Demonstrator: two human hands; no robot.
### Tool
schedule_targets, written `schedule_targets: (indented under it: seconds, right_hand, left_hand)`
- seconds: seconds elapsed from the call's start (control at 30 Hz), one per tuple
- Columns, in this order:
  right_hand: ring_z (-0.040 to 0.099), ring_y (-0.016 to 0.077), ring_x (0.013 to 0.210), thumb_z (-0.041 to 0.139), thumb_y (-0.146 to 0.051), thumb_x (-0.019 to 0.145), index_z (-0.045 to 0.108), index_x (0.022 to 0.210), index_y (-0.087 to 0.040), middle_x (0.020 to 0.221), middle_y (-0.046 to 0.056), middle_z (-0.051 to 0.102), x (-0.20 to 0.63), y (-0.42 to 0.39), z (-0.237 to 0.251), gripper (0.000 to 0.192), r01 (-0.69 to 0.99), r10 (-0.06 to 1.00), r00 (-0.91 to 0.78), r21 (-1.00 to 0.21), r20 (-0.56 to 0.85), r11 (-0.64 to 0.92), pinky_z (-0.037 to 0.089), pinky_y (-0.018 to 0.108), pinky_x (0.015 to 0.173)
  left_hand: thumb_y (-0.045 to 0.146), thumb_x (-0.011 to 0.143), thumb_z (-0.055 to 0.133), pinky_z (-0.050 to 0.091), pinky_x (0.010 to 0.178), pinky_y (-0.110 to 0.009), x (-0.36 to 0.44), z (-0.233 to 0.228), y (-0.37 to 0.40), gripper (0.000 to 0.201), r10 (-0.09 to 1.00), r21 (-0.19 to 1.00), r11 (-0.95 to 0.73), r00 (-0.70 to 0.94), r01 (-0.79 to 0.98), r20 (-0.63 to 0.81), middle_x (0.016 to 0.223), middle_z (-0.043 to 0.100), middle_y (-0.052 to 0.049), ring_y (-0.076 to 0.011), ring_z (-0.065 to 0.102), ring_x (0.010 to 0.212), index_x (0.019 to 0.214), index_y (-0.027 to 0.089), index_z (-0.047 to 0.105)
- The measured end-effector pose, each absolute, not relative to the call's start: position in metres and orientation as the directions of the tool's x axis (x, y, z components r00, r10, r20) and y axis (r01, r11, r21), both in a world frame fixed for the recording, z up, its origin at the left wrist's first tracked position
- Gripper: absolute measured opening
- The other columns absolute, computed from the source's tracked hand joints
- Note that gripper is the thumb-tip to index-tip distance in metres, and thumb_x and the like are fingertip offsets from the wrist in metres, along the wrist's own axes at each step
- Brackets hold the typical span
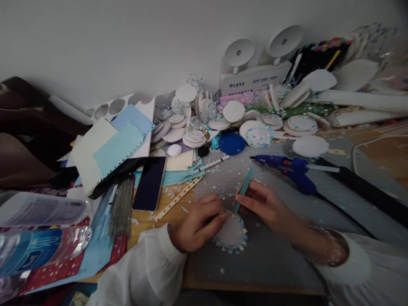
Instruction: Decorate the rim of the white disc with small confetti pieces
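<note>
A round white paper disc (230,233) lies on the grey cutting mat (255,263), with small blue and white star-shaped pieces along its rim. My left hand (201,224) is closed at the disc's upper left edge, thumb and fingertips on it; the curled fingers hide part of that edge. My right hand (267,205) grips a pair of teal tweezers (245,187), pointing down at the disc's top rim. Whether anything is between the tweezer tips is too small to tell. Loose star pieces are scattered on the mat around both hands.
A blue hot glue gun (287,163) lies beyond my right hand, its cord trailing right. Left are a phone (149,183), bundled wires (121,208) and a plastic bottle (38,250). Many decorated discs (258,134), a blue lid (232,144) and a twin-lamp unit (255,76) line the back.
</note>
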State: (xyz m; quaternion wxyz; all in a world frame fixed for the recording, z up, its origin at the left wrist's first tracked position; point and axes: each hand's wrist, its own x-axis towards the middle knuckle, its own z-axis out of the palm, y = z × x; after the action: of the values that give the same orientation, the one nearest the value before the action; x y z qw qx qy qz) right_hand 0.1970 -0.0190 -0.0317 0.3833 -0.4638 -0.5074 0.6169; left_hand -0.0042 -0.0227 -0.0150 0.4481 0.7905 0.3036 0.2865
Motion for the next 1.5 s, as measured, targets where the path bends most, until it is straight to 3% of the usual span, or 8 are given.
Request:
schedule_targets:
  seconds: [0.5,0.67,0.87,1.0,1.13,1.3,1.4,1.5]
  right_hand:
    - [0.049,0.0098,0.059,0.068,-0.043,0.081,0.058,0.079,-0.019,0.065,-0.003,0.056,0.199,-0.02,-0.038,0.026,-0.058,0.935,-0.289,-0.971,-0.206,-0.232,0.036,0.024,0.053]
    - [0.051,0.0113,0.065,0.064,-0.039,0.084,0.06,0.083,-0.021,0.075,-0.001,0.059,0.201,-0.02,-0.037,0.019,-0.203,0.951,-0.271,-0.958,-0.146,-0.205,0.04,0.025,0.059]
    - [0.053,0.015,0.068,0.057,-0.03,0.079,0.053,0.073,-0.021,0.071,0.0,0.054,0.207,-0.014,-0.026,0.012,-0.325,0.96,-0.252,-0.924,-0.12,-0.201,0.042,0.029,0.063]
    - [0.043,0.0121,0.057,0.056,-0.03,0.081,0.055,0.076,-0.02,0.062,-0.003,0.044,0.213,-0.014,-0.026,0.011,-0.093,0.94,-0.3,-0.975,-0.165,-0.201,0.036,0.026,0.053]
    - [0.044,0.0107,0.059,0.063,-0.041,0.081,0.059,0.085,-0.019,0.069,-0.002,0.051,0.211,-0.017,-0.028,0.023,0.111,0.883,-0.424,-0.979,-0.204,-0.173,0.036,0.023,0.052]
    - [0.045,0.0106,0.058,0.066,-0.047,0.079,0.056,0.076,-0.019,0.064,-0.002,0.05,0.208,-0.018,-0.023,0.03,0.154,0.875,-0.451,-0.981,-0.176,-0.118,0.037,0.023,0.051]
    - [0.047,0.0106,0.057,0.067,-0.051,0.076,0.055,0.077,-0.019,0.064,-0.002,0.052,0.209,-0.018,-0.02,0.034,0.129,0.894,-0.413,-0.983,-0.175,-0.133,0.038,0.023,0.05]
    - [0.048,0.011,0.058,0.067,-0.053,0.076,0.057,0.079,-0.019,0.067,-0.001,0.053,0.211,-0.018,-0.02,0.036,0.114,0.909,-0.388,-0.986,-0.154,-0.118,0.04,0.023,0.051]
  left_hand:
    - [0.023,0.096,0.042,0.034,0.065,-0.028,-0.005,-0.017,-0.023,0.026,0.742,0.893,-0.402,0.644,0.204,0.187,0.074,0.046,-0.002,-0.0147,0.044,0.072,0.071,0.017,0.042]
    - [0.023,0.096,0.043,0.036,0.067,-0.027,-0.006,-0.02,-0.023,0.025,0.77,0.913,-0.365,0.609,0.18,0.188,0.075,0.046,-0.002,-0.0145,0.046,0.074,0.072,0.017,0.045]
    - [0.026,0.097,0.043,0.038,0.068,-0.029,-0.007,-0.019,-0.024,0.027,0.831,0.915,-0.357,0.513,0.19,0.218,0.075,0.05,-0.004,-0.0155,0.048,0.074,0.072,0.017,0.047]
    - [0.024,0.096,0.044,0.042,0.07,-0.028,-0.007,-0.016,-0.025,0.025,0.815,0.896,-0.416,0.501,0.154,0.292,0.077,0.053,-0.005,-0.0162,0.051,0.076,0.073,0.016,0.05]
    - [0.019,0.095,0.046,0.043,0.071,-0.028,-0.008,-0.015,-0.025,0.02,0.783,0.86,-0.492,0.502,0.136,0.369,0.079,0.056,-0.006,-0.0163,0.054,0.078,0.078,0.016,0.056]
    - [0.022,0.096,0.045,0.044,0.077,-0.031,-0.011,-0.016,-0.027,0.02,0.794,0.851,-0.508,0.456,0.132,0.403,0.085,0.059,-0.007,-0.0185,0.056,0.085,0.09,0.015,0.063]
    - [0.026,0.097,0.042,0.042,0.083,-0.034,-0.012,-0.02,-0.028,0.025,0.846,0.868,-0.479,0.333,0.129,0.417,0.093,0.06,-0.008,-0.0203,0.055,0.092,0.102,0.017,0.065]
    - [0.027,0.097,0.044,0.042,0.082,-0.033,-0.012,-0.024,-0.027,0.022,0.905,0.909,-0.401,0.204,0.112,0.374,0.088,0.06,-0.006,-0.0195,0.054,0.088,0.097,0.019,0.065]
